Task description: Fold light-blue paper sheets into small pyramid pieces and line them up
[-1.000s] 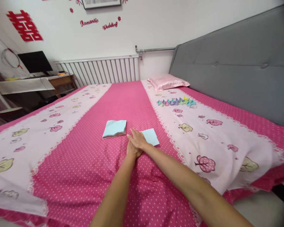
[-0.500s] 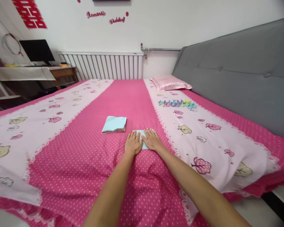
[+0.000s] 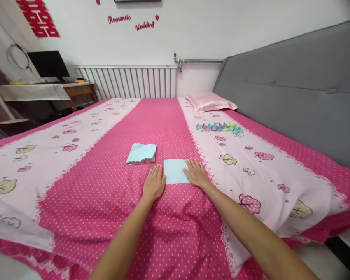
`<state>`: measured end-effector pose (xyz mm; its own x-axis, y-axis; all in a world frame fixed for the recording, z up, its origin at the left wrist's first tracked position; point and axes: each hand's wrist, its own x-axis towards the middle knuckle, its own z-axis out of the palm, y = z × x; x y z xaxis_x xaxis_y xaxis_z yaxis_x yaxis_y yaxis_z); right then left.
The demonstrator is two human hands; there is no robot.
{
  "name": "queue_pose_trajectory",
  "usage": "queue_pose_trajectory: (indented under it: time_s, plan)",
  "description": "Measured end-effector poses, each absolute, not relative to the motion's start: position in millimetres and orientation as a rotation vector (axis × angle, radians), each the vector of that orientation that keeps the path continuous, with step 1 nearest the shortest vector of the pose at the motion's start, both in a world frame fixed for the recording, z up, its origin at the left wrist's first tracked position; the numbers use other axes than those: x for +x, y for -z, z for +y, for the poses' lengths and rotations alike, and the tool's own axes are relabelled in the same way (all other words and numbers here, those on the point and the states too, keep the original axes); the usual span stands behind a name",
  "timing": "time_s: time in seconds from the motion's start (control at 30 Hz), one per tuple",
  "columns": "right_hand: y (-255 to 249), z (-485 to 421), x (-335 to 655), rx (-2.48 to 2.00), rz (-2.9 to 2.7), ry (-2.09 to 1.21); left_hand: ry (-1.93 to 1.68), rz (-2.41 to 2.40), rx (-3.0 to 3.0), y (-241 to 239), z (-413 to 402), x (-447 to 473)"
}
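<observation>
A light blue sheet of paper (image 3: 175, 171) lies flat on the pink dotted bedspread (image 3: 151, 128). My left hand (image 3: 154, 182) rests palm down on the cloth just left of the sheet, its fingers stretched out and holding nothing. Over the sheet's right edge lies my right hand (image 3: 196, 172), flat with the fingers extended. Up and to the left of the sheet sits a stack of paper (image 3: 140, 153), with a light blue piece on top and slightly curled edges.
A row of small folded paper pieces (image 3: 219, 127) in several colours lies on the bed's right side, before a pink pillow (image 3: 211, 102). A grey padded headboard (image 3: 297, 77) stands at the right. At the far left is a desk with a monitor (image 3: 48, 64).
My hands have slid apart. The left moved left off the blue sheet onto the bedspread, and the right shifted to the sheet's right edge, uncovering its middle.
</observation>
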<state>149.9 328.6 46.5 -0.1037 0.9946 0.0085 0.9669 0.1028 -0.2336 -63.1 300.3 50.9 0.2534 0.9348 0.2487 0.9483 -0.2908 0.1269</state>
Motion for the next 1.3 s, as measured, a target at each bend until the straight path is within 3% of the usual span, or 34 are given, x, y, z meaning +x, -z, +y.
queue_pose_trajectory:
  time_s: [0.13,0.3,0.47,0.67,1.3]
  plan:
    - [-45,327,149,-1.952,-2.170,-0.226,0.674,-1.776,-2.497,-63,287,-65]
    - [-46,325,150,-1.943,-2.197,-0.178,0.837,-1.526,-2.692,-94,298,-2]
    - [-45,323,153,-1.970,-2.284,-0.120,0.604,-1.752,-2.783,-77,330,57]
    - [-42,323,153,-1.993,-2.265,-0.087,0.632,-1.878,-2.745,-43,339,56]
    - [-41,326,151,-2.004,-2.184,-0.135,0.301,-2.040,-2.516,-52,344,4]
